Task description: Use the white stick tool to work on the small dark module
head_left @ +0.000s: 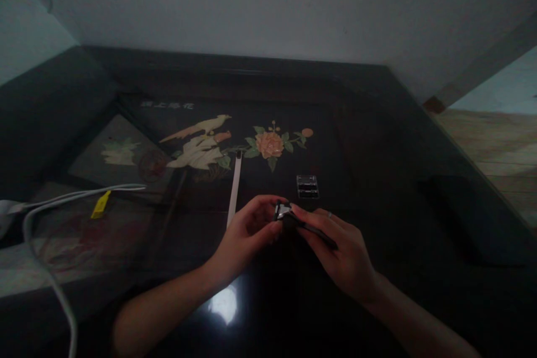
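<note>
A razor with a dark handle and a silvery head (285,211) is held between both hands above the dark tabletop. My left hand (248,229) is closed, its thumb and fingers pinching the head end. Wrapped round the handle, my right hand (342,246) is closed too, with its thumb and forefinger close to the head; a ring shows on one finger. Just beyond the right hand lies a small clear plastic case (307,187) with dark bars inside. A pale flat strip (235,184) runs away from behind the left hand.
The glossy dark table (356,140) has a bird-and-flower inlay (269,145) and meets a wall at the back. A white cable (46,268) with a yellow tag (100,205) curves along the left. At the right lies a dark flat object (474,218), hard to make out.
</note>
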The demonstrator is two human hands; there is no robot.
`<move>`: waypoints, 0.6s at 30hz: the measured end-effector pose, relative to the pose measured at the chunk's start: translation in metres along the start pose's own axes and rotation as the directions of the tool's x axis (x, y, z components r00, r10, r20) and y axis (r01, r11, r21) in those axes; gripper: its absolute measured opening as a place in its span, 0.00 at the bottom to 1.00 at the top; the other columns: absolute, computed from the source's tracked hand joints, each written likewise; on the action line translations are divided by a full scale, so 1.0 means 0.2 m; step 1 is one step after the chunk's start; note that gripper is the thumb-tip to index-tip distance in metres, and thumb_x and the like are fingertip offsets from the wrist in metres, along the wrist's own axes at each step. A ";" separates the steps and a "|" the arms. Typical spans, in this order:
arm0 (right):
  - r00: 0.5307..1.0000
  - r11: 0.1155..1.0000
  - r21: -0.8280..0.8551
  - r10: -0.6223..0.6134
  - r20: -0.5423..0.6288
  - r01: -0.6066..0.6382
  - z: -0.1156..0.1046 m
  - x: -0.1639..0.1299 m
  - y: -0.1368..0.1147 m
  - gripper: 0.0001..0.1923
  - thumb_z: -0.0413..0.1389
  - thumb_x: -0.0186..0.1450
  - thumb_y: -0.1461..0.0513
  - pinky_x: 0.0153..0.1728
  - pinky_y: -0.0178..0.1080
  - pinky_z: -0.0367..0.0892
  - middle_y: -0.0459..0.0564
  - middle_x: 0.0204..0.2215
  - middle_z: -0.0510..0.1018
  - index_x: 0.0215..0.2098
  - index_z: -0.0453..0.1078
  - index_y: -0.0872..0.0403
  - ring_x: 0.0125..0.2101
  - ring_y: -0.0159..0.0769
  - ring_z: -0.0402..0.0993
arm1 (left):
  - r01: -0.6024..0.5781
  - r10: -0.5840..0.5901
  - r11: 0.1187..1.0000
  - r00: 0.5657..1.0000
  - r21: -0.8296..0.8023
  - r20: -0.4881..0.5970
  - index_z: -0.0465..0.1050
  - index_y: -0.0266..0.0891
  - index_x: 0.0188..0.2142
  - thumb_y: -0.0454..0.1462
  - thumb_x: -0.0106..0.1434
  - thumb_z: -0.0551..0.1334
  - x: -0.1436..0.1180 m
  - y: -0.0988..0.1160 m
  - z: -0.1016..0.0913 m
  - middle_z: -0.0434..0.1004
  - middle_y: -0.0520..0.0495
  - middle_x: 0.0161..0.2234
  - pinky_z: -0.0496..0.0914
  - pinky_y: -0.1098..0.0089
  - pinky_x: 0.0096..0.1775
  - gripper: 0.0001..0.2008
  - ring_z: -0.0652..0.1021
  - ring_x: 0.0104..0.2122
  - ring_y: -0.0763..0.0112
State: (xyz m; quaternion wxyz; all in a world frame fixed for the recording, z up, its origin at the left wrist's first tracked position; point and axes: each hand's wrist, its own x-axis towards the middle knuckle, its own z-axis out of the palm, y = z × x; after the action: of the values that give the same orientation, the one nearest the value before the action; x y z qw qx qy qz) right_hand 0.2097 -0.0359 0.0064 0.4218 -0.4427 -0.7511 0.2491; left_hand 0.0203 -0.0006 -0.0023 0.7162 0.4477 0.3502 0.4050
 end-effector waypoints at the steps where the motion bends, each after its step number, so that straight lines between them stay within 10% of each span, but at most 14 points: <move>1: 1.000 1.000 -0.006 -0.002 0.004 0.002 0.00 0.00 0.00 0.21 0.53 0.67 0.69 0.30 0.31 0.71 0.48 0.34 0.78 0.58 0.67 0.50 0.30 0.30 0.76 | 0.004 -0.004 1.000 1.000 0.002 0.001 0.72 0.37 0.47 0.43 0.56 0.70 0.00 0.00 0.00 0.72 0.51 0.30 0.66 0.75 0.29 0.21 0.70 0.27 0.76; 18: 1.000 0.999 -0.050 -0.018 0.006 0.018 -0.01 0.00 -0.02 0.22 0.51 0.69 0.68 0.28 0.32 0.70 0.47 0.31 0.77 0.59 0.67 0.49 0.28 0.29 0.74 | 0.034 -0.035 0.999 0.999 0.030 0.004 0.71 0.37 0.48 0.43 0.56 0.70 -0.01 0.01 0.00 0.68 0.53 0.28 0.62 0.76 0.26 0.23 0.68 0.25 0.77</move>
State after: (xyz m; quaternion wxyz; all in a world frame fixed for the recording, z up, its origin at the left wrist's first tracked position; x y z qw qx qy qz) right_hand 0.2098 -0.0372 0.0112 0.4106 -0.4457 -0.7622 0.2276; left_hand 0.0187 -0.0015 -0.0009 0.7172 0.4532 0.3620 0.3862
